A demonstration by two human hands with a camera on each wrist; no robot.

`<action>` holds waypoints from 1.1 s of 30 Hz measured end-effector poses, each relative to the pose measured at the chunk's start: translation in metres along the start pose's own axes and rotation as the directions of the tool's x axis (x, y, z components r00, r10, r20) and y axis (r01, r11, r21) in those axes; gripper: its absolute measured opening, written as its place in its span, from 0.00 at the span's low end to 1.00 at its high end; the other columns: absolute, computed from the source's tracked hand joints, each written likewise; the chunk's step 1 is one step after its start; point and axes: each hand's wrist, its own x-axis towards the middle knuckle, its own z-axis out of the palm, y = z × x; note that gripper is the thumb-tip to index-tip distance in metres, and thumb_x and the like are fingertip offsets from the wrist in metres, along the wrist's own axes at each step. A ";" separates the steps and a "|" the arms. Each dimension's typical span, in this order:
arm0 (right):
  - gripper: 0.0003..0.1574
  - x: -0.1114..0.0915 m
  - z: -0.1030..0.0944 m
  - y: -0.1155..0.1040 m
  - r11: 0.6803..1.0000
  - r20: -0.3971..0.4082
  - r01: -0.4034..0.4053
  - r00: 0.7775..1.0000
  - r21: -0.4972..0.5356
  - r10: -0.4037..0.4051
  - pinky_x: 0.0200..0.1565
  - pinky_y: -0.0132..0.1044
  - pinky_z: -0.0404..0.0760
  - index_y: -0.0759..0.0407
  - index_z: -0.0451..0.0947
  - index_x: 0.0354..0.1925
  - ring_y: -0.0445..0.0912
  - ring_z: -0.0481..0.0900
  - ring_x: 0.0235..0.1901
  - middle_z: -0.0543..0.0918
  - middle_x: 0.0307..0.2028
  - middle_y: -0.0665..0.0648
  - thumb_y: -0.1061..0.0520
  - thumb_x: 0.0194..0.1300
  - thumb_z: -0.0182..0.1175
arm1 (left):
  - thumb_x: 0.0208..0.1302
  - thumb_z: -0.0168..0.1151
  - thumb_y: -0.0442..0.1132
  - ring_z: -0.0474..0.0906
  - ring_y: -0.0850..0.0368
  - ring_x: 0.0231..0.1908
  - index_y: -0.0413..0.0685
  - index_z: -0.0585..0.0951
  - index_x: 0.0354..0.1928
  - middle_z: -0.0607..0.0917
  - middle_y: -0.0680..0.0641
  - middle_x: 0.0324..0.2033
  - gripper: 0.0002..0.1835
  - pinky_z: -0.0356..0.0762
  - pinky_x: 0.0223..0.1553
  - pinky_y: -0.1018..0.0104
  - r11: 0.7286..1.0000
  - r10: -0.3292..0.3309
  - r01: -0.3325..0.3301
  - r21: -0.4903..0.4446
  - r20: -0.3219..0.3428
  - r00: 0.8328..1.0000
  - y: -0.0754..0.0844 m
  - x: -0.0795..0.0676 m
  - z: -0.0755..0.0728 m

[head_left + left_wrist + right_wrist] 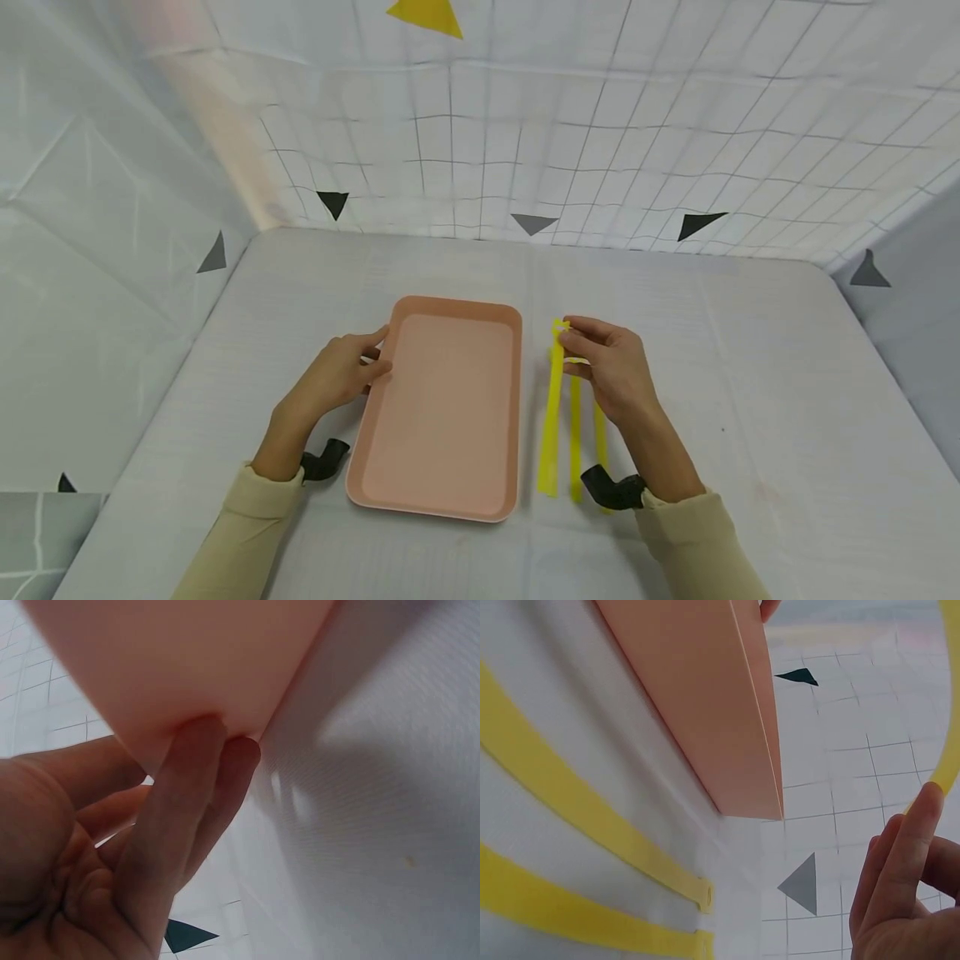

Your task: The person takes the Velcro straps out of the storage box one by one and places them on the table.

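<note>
My left hand [330, 377] grips the left rim of a pink rectangular tray [442, 408], thumb and fingers at its edge. In the left wrist view, the fingertips [199, 742] press against the tray's outer wall. To the right of the tray, my right hand [613, 371] pinches the top end of a yellow strap [552, 425], which hangs down toward me. Two more yellow straps [575, 442] lie on the table under and beside that hand. The right wrist view shows their ends with a small slot, and the held strap [954, 697] curving up from my fingertips.
A white cloth covers the table [787, 400]. Behind it rises a white sheet with a grid [585, 167], and a plain sheet [97, 275] hangs at the left. Black and grey triangles [534, 223] mark the sheets.
</note>
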 end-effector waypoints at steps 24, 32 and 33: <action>0.30 -0.006 -0.023 0.001 1.000 -0.024 -0.022 0.999 -0.003 0.021 0.35 0.29 0.83 0.75 0.68 0.65 0.40 0.80 0.35 0.81 0.41 0.50 0.62 0.70 0.61 | 0.72 0.58 0.34 0.86 0.50 0.36 0.37 0.57 0.75 0.79 0.29 0.54 0.34 0.84 0.35 0.60 1.000 -0.013 0.013 0.004 0.004 1.000 0.002 -0.001 -0.001; 0.31 -0.008 -0.026 0.003 1.000 -0.036 -0.026 0.999 -0.015 0.026 0.36 0.29 0.83 0.73 0.69 0.65 0.41 0.80 0.36 0.82 0.42 0.51 0.60 0.69 0.62 | 0.72 0.58 0.34 0.85 0.51 0.36 0.37 0.57 0.75 0.79 0.30 0.54 0.34 0.84 0.35 0.60 1.000 -0.016 0.016 0.014 0.001 1.000 0.001 -0.002 -0.001; 0.30 -0.008 -0.027 0.004 1.000 -0.039 -0.027 0.999 -0.015 0.026 0.36 0.29 0.83 0.73 0.69 0.64 0.41 0.80 0.36 0.82 0.43 0.51 0.60 0.69 0.62 | 0.72 0.58 0.34 0.85 0.51 0.36 0.37 0.57 0.75 0.79 0.30 0.54 0.34 0.84 0.35 0.60 1.000 -0.016 0.016 0.013 0.002 1.000 0.001 -0.001 -0.001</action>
